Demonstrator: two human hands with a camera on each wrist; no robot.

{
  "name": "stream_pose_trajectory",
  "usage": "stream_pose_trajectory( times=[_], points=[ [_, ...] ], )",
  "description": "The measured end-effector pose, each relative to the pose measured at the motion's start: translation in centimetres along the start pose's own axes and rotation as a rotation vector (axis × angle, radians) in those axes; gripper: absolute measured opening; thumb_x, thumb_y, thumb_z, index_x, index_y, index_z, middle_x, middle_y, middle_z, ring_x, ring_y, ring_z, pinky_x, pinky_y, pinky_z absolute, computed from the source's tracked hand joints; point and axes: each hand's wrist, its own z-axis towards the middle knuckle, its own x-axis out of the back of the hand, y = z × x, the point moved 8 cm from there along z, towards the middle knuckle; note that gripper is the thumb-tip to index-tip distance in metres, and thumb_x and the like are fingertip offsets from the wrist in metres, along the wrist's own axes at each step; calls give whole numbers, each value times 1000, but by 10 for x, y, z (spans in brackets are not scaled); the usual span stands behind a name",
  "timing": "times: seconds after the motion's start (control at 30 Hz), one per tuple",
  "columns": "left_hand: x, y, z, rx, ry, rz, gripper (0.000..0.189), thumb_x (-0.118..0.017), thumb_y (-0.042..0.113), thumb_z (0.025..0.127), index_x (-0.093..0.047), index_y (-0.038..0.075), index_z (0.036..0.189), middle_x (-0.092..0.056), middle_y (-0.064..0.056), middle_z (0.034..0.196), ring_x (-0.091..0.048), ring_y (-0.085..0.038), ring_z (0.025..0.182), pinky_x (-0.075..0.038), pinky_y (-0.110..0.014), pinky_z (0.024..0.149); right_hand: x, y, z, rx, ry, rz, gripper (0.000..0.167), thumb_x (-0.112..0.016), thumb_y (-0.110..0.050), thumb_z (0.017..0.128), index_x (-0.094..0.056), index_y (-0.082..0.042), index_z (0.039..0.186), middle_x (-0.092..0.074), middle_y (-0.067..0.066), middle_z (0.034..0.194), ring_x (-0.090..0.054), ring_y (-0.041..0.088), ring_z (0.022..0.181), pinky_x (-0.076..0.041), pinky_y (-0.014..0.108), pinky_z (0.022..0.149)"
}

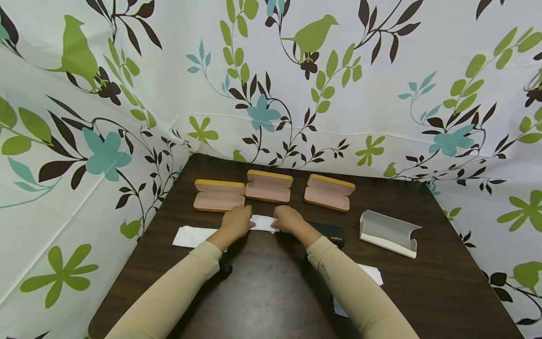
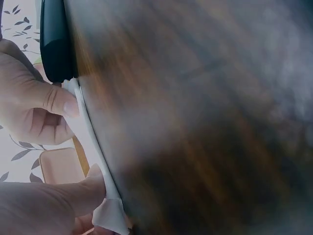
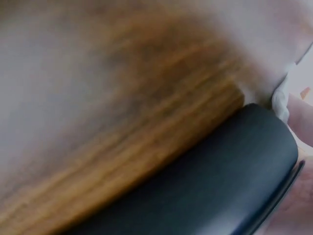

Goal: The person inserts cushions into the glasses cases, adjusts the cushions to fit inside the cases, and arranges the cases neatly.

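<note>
A narrow folded white cloth [image 1: 263, 223] stretches between both hands, low over the dark table. My left hand [image 1: 237, 221] pinches its left end, the thumb on the near side, as the left wrist view also shows. At the other end, my right hand [image 1: 290, 219] grips the cloth [image 2: 88, 132] between thumb and curled fingers. Right beside the right hand lies a closed black glasses case [image 1: 332, 234] with small lettering; it fills the lower part of the right wrist view. Another folded white cloth [image 1: 192, 236] lies by the left forearm, partly hidden by it.
Three open glasses cases with yellow edges and pink linings, left [image 1: 218, 200], middle [image 1: 268, 188] and right [image 1: 328, 194], stand behind the hands. A white open case [image 1: 387, 234] sits at the right. White cloth [image 1: 372, 273] and blue cloth [image 1: 340, 308] show beside the right forearm.
</note>
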Motion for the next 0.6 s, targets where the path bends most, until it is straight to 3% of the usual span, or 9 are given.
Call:
stream_pose_trajectory(
  times=[0.13,0.27,0.43,0.6],
  points=[
    [-2,1,1,-15,-32,-3,25,-76,34,92,-66,11,91,-62,-9,99,-61,-30,97,-54,-46,73,-1,2,2,23,-33,-2,16,-78,-21,91,-74,-6,91,-67,4,92,-59,18,77,-50,33,70],
    [-3,-2,1,-18,-64,-62,24,-75,32,93,-61,14,83,-58,-4,89,-59,-25,86,-50,-42,65,-1,4,2,51,-70,69,16,-77,-18,93,-67,-6,92,-62,3,86,-55,16,72,-47,30,65],
    [0,-11,1,-15,-126,-277,28,-73,27,95,-55,12,80,-54,-3,77,-51,-19,68,-41,-34,59,3,6,0,79,-77,172,18,-76,-17,93,-60,-8,91,-59,2,83,-53,15,70,-45,30,64],
    [4,-20,2,-21,-182,-543,23,-74,18,95,-57,7,84,-53,-4,79,-48,-18,69,-39,-30,60,6,5,-2,101,-84,219,16,-75,-15,94,-65,-5,100,-63,4,92,-56,15,77,-49,32,71]
  ],
)
